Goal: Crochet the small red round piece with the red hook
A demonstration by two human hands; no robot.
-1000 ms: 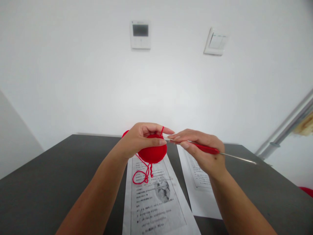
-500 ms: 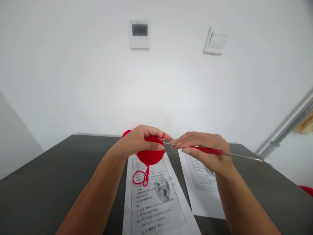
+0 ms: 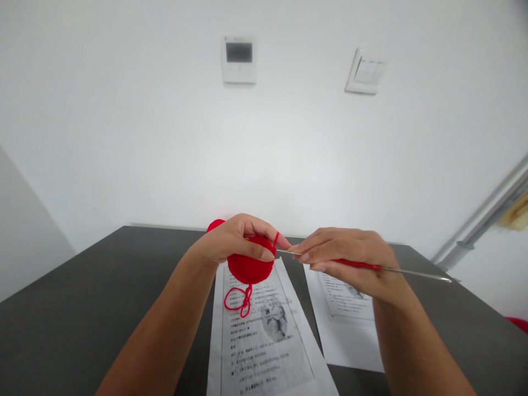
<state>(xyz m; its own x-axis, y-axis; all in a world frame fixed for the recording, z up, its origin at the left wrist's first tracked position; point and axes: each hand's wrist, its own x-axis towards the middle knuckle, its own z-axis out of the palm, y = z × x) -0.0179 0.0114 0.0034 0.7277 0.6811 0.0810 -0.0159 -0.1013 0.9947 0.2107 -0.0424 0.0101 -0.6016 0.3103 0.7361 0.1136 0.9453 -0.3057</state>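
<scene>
My left hand (image 3: 231, 245) is closed around a round red crocheted piece (image 3: 249, 267), held above the table, with red yarn looped over the forefinger. A loose tail of red yarn (image 3: 239, 300) hangs from the piece onto a paper. My right hand (image 3: 350, 258) pinches a crochet hook (image 3: 396, 270) with a red grip and a long metal shaft. The hook's tip points left and meets the edge of the red piece.
Two printed paper sheets lie on the dark table (image 3: 82, 313): one (image 3: 264, 341) under my left hand, another (image 3: 346, 324) under my right. A white wall behind carries a small control panel (image 3: 238, 59) and a switch (image 3: 366, 71). Something red (image 3: 518, 323) shows at the right edge.
My right hand has drawn slightly to the right with the hook, and both hands sit a little lower. The red piece stays held in my left hand.
</scene>
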